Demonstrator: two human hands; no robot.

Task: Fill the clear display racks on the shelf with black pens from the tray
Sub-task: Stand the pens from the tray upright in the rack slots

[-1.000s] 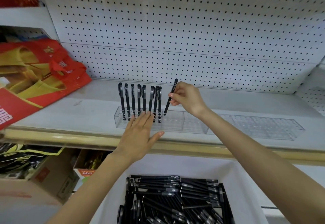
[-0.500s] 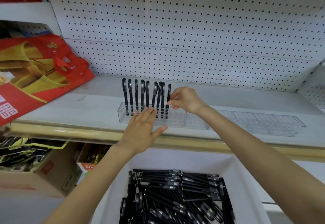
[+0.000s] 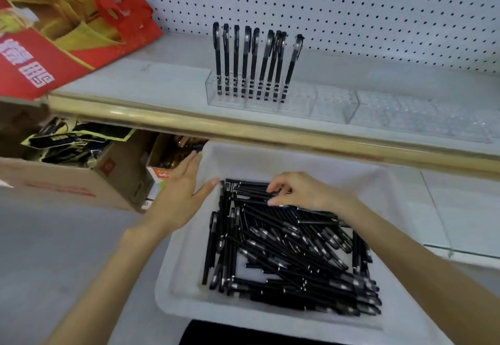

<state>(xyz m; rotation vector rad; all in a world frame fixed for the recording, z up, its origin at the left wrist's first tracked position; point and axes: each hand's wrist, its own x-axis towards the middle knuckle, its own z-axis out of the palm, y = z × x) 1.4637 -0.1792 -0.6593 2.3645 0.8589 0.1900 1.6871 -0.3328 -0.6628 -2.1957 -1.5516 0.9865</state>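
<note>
Several black pens (image 3: pixel 244 60) stand upright in the left end of a clear display rack (image 3: pixel 297 101) on the shelf. A second clear rack (image 3: pixel 419 120) lies to its right with no pens in it. Below the shelf a white tray (image 3: pixel 297 160) holds a loose pile of black pens (image 3: pixel 284 250). My right hand (image 3: pixel 303 193) is down at the far end of the pile, its fingers and thumb curled and pinching a pen there. My left hand (image 3: pixel 181 195) lies flat and open against the tray's far left rim.
A red and gold bag (image 3: pixel 67 33) leans on the shelf's left end. The shelf has a gold front edge (image 3: pixel 189 122) and a white pegboard (image 3: pixel 351 6) behind. A cardboard box (image 3: pixel 67 182) of packets sits under the shelf, left of the tray.
My right hand set its pen into the rack, let go and dropped to the tray's pile. My left hand left the rack front and came down to the tray rim. The view tilted downward.
</note>
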